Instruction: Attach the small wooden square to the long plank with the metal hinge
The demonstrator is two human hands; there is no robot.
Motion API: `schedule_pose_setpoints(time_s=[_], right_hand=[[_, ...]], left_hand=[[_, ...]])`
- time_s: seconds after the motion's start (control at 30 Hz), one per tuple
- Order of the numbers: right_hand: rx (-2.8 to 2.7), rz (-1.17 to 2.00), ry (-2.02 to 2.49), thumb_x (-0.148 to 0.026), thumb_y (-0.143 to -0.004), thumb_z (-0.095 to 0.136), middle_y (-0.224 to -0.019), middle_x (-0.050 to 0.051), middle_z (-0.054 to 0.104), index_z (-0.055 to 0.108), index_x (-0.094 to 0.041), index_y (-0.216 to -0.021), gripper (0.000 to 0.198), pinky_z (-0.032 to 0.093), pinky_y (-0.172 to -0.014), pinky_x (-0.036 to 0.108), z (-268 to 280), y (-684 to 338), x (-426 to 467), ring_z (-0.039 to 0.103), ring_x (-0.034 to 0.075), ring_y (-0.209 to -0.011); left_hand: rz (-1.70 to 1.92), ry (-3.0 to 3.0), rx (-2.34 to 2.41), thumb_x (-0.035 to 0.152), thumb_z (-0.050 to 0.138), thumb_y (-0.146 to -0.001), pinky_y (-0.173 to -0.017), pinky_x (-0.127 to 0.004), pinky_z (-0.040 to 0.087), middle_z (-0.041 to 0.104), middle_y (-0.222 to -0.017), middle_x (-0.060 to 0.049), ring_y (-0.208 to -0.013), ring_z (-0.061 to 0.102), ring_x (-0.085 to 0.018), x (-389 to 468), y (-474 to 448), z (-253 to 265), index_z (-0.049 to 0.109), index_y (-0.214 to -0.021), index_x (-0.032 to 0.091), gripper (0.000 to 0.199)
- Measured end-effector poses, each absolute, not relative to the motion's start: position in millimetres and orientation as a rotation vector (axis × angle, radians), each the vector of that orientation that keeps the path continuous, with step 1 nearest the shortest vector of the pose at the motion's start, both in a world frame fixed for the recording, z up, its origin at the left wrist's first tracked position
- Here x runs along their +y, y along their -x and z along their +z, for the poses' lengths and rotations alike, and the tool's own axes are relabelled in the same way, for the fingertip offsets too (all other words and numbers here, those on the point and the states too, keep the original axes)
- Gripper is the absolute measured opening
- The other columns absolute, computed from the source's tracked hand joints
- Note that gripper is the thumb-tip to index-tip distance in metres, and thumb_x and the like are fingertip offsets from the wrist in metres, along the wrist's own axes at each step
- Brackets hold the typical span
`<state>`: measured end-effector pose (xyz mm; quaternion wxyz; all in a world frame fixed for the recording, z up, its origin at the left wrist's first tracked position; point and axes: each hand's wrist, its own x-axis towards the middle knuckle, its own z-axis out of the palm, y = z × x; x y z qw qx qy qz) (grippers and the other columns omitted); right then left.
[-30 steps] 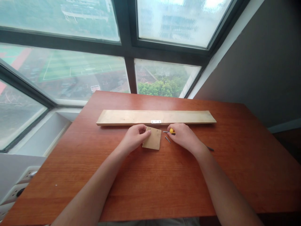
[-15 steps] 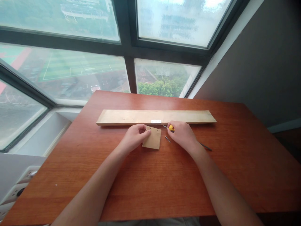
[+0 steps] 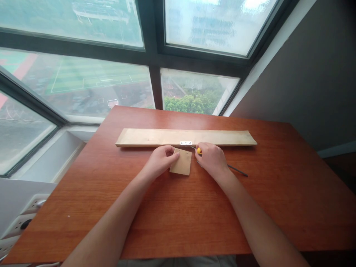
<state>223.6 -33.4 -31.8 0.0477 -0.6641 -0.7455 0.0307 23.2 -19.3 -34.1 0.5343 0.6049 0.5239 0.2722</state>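
My left hand (image 3: 160, 160) pinches the upper left edge of a small square wooden board (image 3: 182, 165) with small holes near its top edge. In my right hand (image 3: 213, 157) is a screwdriver (image 3: 199, 151) with a yellow handle, its thin shaft pointing left. The tip lies close to the far right corner of the small board; whether they touch I cannot tell. Just beyond is a long pale wooden board (image 3: 150, 137), with a white metal plate (image 3: 186, 143) at its near edge. A screw (image 3: 198, 163) lies partly hidden by my right hand.
A dark thin rod (image 3: 237, 170) lies beside my right wrist on the reddish-brown table (image 3: 172, 215). Windows (image 3: 200, 89) stand behind the table's far edge, and a grey wall (image 3: 311, 81) rises at the right. Power sockets (image 3: 20, 224) are at the lower left.
My right hand has moved left with the screwdriver, bringing its tip nearer the small board. More of the dark rod shows, and the screw is more covered. My left hand keeps its grip.
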Motion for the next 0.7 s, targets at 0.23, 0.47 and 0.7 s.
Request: schedule_pose_setpoints(time_s=[0.23,0.47,0.7], right_hand=[[-2.266,0.066,1.985,-0.033,-0.093,0.054,-0.097,0.004,0.065,0.062,-0.016,-0.099,0.019,0.052,-0.080,0.035,-30.9,-224.0,-34.0,0.062,0.015,-0.089],[-2.254,0.052,2.017,-0.034,-0.093,0.055,-0.096,0.003,0.064,0.062,-0.016,-0.099,0.020,0.052,-0.079,0.035,-32.4,-225.6,-33.2,0.062,0.015,-0.087],[-2.267,0.053,2.008,-0.034,-0.093,0.054,-0.099,0.004,0.064,0.062,-0.016,-0.100,0.021,0.052,-0.080,0.036,-30.7,-223.7,-34.3,0.062,0.016,-0.090]], left_hand=[[0.627,-1.421,1.256,0.042,0.061,-0.077,-0.051,-0.022,0.041,0.062,-0.072,-0.003,-0.059,0.055,-0.013,-18.0,-23.0,-34.7,0.062,-0.077,0.014,0.028],[0.612,-1.395,1.270,0.041,0.061,-0.076,-0.051,-0.022,0.043,0.062,-0.073,-0.004,-0.061,0.057,-0.014,-17.8,-24.3,-31.6,0.062,-0.076,0.013,0.028],[0.610,-1.391,1.273,0.042,0.061,-0.076,-0.049,-0.021,0.042,0.061,-0.069,-0.003,-0.058,0.055,-0.013,-17.9,-24.9,-30.4,0.060,-0.074,0.014,0.028]])
